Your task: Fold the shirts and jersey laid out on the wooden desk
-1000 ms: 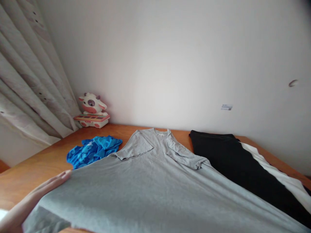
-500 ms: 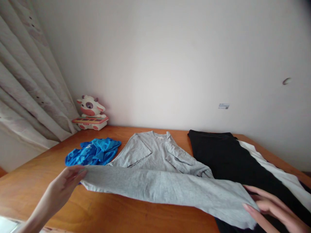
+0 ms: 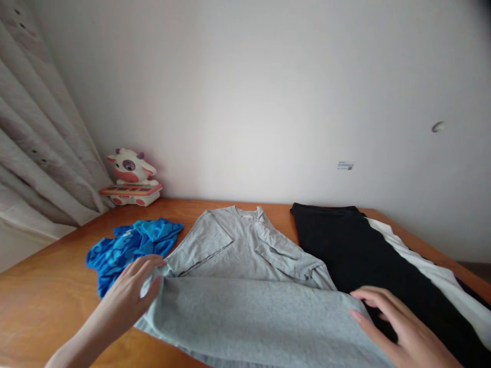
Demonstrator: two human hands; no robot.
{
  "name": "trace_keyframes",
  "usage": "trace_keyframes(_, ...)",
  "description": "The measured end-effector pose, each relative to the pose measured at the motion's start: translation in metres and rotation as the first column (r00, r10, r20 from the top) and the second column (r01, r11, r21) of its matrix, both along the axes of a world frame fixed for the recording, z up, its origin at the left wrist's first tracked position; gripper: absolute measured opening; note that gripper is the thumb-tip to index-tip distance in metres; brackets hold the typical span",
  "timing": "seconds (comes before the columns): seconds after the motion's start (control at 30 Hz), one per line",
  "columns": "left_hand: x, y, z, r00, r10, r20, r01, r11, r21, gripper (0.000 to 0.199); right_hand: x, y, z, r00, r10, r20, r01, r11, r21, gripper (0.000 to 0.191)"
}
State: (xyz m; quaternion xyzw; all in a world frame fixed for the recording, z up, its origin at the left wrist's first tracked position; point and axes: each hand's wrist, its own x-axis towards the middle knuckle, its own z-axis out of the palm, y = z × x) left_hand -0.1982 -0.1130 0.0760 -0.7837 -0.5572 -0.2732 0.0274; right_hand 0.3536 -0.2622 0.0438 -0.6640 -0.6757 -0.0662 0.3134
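Across the near middle of the wooden table [image 3: 57, 286], a grey T-shirt [image 3: 245, 255] lies with its neck toward the far wall [image 3: 268, 102] and its lower part folded up over itself, the fold reaching to just below the sleeves. The left hand [image 3: 130, 289] is at the left end of that fold, its thumb and fingers clamped on the cloth. The right hand [image 3: 399, 322] is at the right end, thumb and forefinger apart, both at the edge of the cloth; the other fingers curl in and are partly hidden. A crumpled blue garment [image 3: 134, 243] lies left of the shirt, partly behind the left hand. To the right is black cloth [image 3: 345, 245], spread from the far edge toward the near right, with white cloth [image 3: 425, 266] along its right side. A cow-shaped toy with a keyboard [image 3: 132, 179] stands at the far left, near the curtain [image 3: 42, 138]
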Motion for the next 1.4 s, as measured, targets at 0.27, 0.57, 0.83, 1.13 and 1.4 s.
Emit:
trace_keyframes(0.27, 0.200, 0.053, -0.010, 0.910, -0.412, 0.045, 0.412, 0.885, -0.217, 0.019, -0.067, 0.102, 0.025, 0.978, 0.192, 0.080, -0.159, 0.937, -0.310, 0.033)
trace_keyframes(0.57, 0.240, 0.093, -0.084, 0.910, -0.329, 0.252, 0.363, 0.926, -0.104, 0.020, -0.071, 0.135, 0.014, 0.940, 0.272, 0.206, -0.075, 0.755, -0.652, 0.097)
trace_keyframes(0.83, 0.241, 0.095, -0.083, 0.878, -0.330, 0.347, 0.387, 0.916, -0.110, 0.022, -0.078, 0.145, 0.020, 0.914, 0.274, 0.300, -0.126, 0.894, -0.431, 0.038)
trace_keyframes(1.13, 0.239, 0.099, -0.090, 0.834, -0.290, 0.470, 0.364, 0.929, -0.073, 0.031, -0.036, 0.153, -0.028, 0.775, -0.114, -0.622, 0.025, 0.988, -0.150, 0.031)
trace_keyframes(1.4, 0.238, 0.099, -0.088, 0.833, -0.298, 0.466, 0.377, 0.923, -0.084, 0.030, -0.017, 0.154, -0.055, 0.458, -0.330, -0.825, 0.388, 0.910, -0.149, 0.052)
